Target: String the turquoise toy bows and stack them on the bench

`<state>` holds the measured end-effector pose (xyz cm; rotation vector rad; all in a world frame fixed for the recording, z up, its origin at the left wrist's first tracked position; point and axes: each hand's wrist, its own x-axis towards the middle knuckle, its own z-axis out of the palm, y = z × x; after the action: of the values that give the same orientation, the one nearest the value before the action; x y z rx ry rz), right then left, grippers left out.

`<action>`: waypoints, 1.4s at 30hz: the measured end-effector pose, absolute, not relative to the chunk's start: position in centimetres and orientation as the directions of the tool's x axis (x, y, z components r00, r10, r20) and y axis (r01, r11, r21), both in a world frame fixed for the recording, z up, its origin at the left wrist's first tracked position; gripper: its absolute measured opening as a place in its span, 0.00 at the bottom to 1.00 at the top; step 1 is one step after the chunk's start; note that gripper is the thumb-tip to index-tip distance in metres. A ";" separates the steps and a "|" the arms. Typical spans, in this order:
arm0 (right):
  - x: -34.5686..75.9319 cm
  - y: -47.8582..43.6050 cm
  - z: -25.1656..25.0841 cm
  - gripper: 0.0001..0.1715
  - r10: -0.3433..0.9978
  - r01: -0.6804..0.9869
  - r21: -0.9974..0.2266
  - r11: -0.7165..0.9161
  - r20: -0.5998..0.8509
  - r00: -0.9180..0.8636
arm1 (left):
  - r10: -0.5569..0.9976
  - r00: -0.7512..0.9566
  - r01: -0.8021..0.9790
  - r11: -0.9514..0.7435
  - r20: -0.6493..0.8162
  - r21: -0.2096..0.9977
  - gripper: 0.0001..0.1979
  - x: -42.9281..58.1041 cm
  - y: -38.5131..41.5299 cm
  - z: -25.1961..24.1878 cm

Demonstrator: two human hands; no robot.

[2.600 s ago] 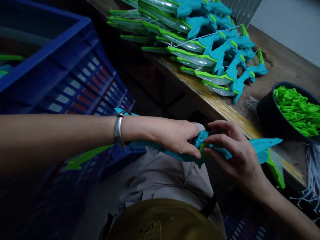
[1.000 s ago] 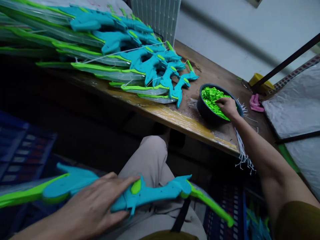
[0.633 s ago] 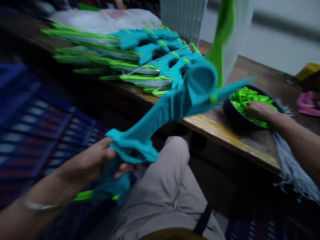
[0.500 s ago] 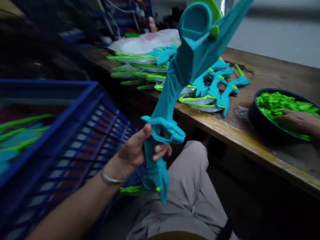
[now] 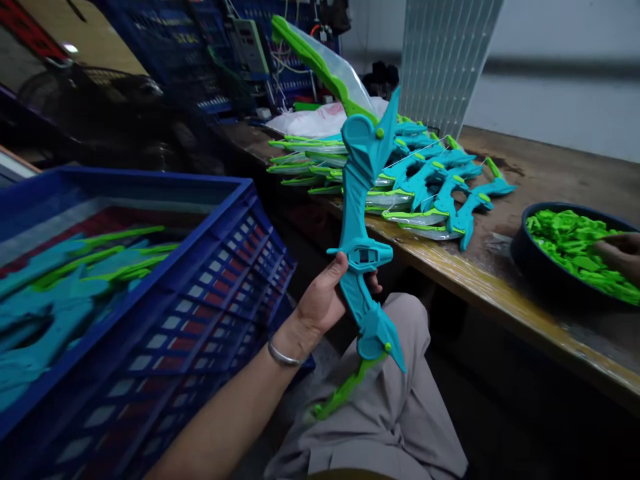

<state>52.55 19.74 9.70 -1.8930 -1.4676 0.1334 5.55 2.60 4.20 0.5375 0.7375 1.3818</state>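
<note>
Two hands (image 5: 323,298) (image 5: 621,255) well apart, left around teal bow (image 5: 355,210)

I'm seeing turquoise and lime!
I've got a turquoise bow (image 5: 356,200), lime limbs (image 5: 323,69), lime pieces (image 5: 570,247), blue latticed crate (image 5: 193,257).

Panel (image 5: 447,67): ridged, seen standing before the wall (image 5: 555,33).
Bag (image 5: 306,122): white, marked in red.
Box (image 5: 250,45): pale, cables (image 5: 291,70) hung beside it.
</note>
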 end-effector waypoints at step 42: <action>28.5 3.7 4.8 0.17 0.863 0.311 -0.878 0.364 0.191 -0.468 | 0.983 -0.163 0.069 -0.078 0.088 0.995 0.12 10.5 -1.7 3.3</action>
<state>28.45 3.66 4.82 -1.0148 -1.9634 1.0626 10.52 -1.66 3.31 1.2346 1.3381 1.3648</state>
